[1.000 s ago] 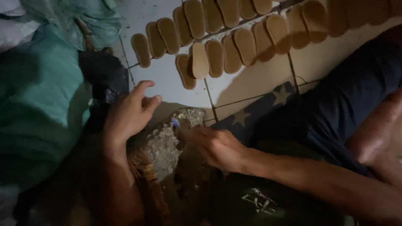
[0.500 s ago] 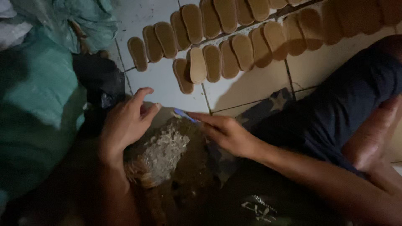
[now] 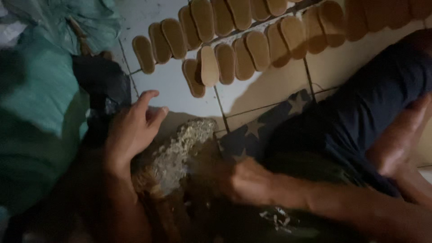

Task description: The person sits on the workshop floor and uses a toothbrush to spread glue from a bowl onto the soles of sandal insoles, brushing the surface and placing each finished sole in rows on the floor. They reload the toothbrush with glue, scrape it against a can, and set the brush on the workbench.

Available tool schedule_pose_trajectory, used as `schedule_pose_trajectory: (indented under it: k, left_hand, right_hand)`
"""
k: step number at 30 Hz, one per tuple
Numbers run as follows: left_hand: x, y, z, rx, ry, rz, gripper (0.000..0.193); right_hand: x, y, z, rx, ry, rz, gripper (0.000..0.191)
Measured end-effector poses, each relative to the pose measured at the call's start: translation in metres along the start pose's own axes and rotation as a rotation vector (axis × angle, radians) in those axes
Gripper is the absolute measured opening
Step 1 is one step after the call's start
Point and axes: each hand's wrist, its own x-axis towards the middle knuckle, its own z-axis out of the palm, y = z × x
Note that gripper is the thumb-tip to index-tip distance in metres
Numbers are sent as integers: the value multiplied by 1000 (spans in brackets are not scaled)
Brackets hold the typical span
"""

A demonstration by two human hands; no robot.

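Head view: I look down at my work on the tiled floor (image 3: pixel 180 90), in dim light.
Work piece: a worn, crusted sole-shaped piece (image 3: pixel 177 155) lies between my hands, partly on the floor and partly over my lap.
Long axis: it runs from near-left to far-right, its rounded lighter end pointing far-right toward the tile seam.
Left hand (image 3: pixel 130 132): spread open, fingers loose, palm pressing the left edge of the piece; it grips nothing.
Right hand (image 3: pixel 245 182): blurred and in shadow, just right of the piece; I cannot tell how far it is closed or whether it holds anything.
Beyond: rows of tan insoles (image 3: pixel 234 49) lie on the far floor, teal sacks (image 3: pixel 36 112) to the left.
Risk, slipping: I judge the piece could skid since only my flat palm pins it.
Risk, fingers: with poor light, my left fingertips sit close to where my right hand works.
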Motion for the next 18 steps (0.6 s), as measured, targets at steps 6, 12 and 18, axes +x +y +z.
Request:
schedule_pose_trajectory:
  k: [6, 12, 18]
  left_hand:
    - [0, -1, -2, 87, -103, -128, 53]
    - [-1, -5, 0, 64, -62, -73, 54]
    - [1, -2, -2, 51, -128, -126, 55]
  right_hand:
    - [-2, 37, -8, 469, 207, 16, 38]
    - [8, 54, -53, 1237, 232, 608, 35]
    - [17, 78, -43, 1111, 251, 677, 36]
